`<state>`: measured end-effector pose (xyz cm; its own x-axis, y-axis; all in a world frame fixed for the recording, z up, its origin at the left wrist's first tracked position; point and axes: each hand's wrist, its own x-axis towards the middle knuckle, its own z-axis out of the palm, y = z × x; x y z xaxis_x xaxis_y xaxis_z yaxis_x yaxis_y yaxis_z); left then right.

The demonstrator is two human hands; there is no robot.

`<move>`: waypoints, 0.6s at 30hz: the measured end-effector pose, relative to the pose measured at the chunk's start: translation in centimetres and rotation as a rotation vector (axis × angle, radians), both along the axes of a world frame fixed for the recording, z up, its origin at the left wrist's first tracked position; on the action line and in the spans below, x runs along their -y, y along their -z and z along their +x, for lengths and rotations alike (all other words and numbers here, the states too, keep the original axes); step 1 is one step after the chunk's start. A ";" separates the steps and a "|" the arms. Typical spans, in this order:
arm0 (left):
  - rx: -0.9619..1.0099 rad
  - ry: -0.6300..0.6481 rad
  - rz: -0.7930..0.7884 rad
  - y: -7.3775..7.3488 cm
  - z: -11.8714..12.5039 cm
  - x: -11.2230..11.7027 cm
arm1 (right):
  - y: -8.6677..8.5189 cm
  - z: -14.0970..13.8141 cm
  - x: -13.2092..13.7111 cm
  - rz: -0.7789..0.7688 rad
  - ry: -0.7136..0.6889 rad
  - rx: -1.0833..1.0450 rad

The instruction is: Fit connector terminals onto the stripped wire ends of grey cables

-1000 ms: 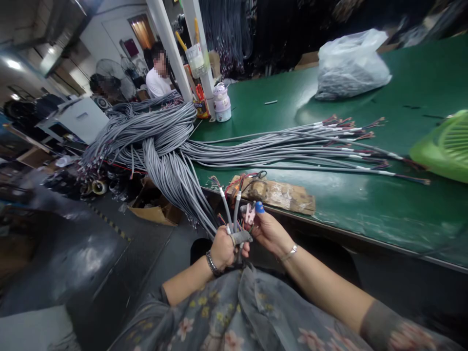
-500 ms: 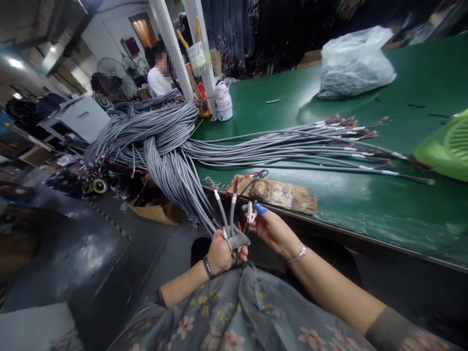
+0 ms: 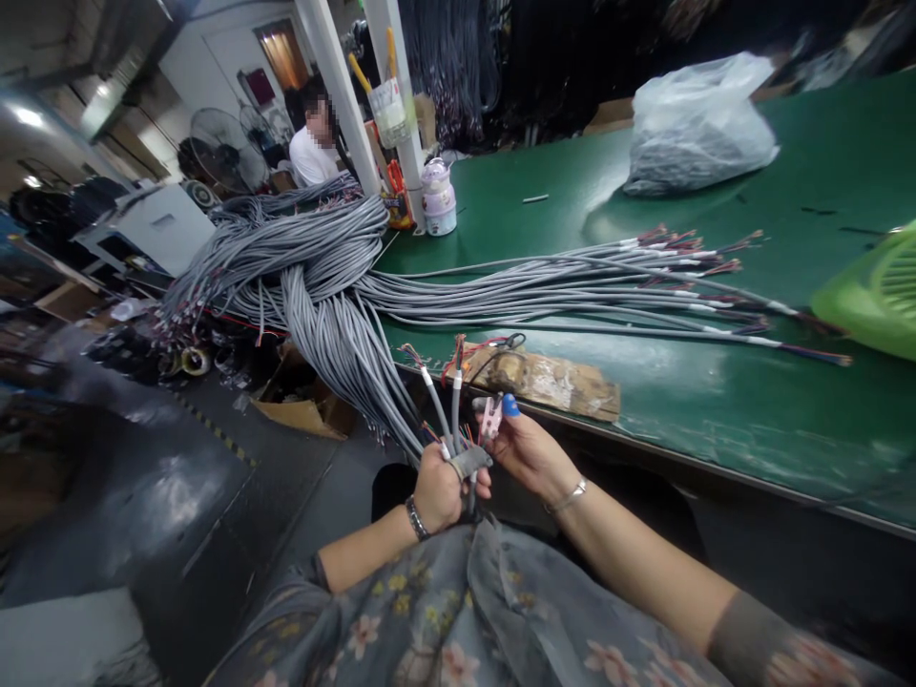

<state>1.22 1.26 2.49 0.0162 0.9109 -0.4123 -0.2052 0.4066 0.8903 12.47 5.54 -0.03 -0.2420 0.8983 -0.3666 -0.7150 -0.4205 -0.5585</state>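
Note:
My left hand (image 3: 439, 491) is closed around several grey cables (image 3: 455, 415) in front of my body. Their white-banded ends point up, with thin coloured wires fanning out. A grey wrap (image 3: 470, 463) covers the left thumb. Just to the right, my right hand (image 3: 533, 456) pinches a small pink clip-like tool (image 3: 490, 418) beside the coloured wires. Blue covering (image 3: 510, 405) shows on the right thumb. Whether the tool touches a wire is too small to tell.
A large bundle of grey cables (image 3: 333, 248) drapes over the green table (image 3: 544, 205). Near its front edge lies a worn wooden block (image 3: 565, 380). Farther back are a plastic bag (image 3: 697, 124), a green basket (image 3: 877, 291) and a lilac bottle (image 3: 438, 198). A person (image 3: 313, 143) sits beyond.
My right hand has shifted slightly left, bringing the pink tool closer to the wires above my left hand. My left hand keeps its hold on the cables.

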 end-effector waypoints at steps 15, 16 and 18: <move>0.015 -0.083 0.028 0.2 -0.7 1.1 | 0.3 0.8 0.3 0.073 -0.091 0.049; 0.012 -0.088 0.029 0.1 -0.6 1.0 | 0.4 0.8 0.2 0.083 -0.073 0.059; 0.003 -0.102 0.032 0.0 -0.3 0.9 | 0.7 0.7 0.2 0.085 -0.051 0.062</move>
<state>0.90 0.39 2.53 -0.0767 0.9205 -0.3833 -0.2466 0.3549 0.9018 13.13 5.30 -0.68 -0.2674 0.9139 -0.3054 -0.6565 -0.4048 -0.6365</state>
